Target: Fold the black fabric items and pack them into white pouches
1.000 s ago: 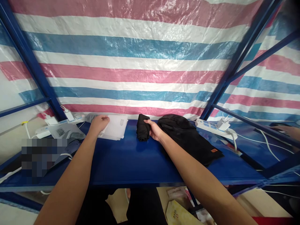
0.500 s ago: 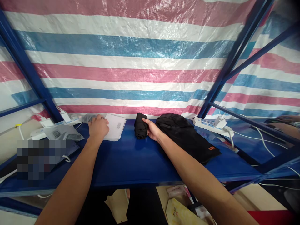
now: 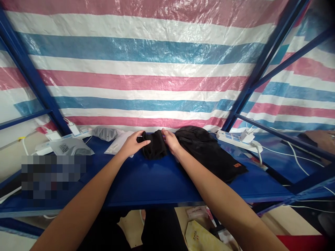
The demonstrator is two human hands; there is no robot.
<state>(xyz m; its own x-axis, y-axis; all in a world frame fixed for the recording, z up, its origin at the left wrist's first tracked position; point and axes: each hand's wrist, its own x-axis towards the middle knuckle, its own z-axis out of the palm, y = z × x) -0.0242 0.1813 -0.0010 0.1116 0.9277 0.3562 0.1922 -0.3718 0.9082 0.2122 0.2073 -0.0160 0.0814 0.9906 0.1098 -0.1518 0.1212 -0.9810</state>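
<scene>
A small rolled black cloth (image 3: 155,145) lies at the back of the blue shelf (image 3: 157,181). My left hand (image 3: 134,143) grips its left end, and my right hand (image 3: 170,140) holds its right end. Just right of it lies a larger black garment (image 3: 209,153) with an orange label. White sheets of paper (image 3: 116,146) lie partly under my left wrist.
A grey plastic bag (image 3: 106,132) and a grey packet (image 3: 70,146) lie at the left with a white power strip (image 3: 42,150). Another power strip (image 3: 235,137) with cables sits at the right. A striped tarp backs the shelf. Another person's hand (image 3: 323,139) shows at far right.
My left hand left the white papers and moved right onto the black cloth. The cloth has tilted over from standing upright between both hands.
</scene>
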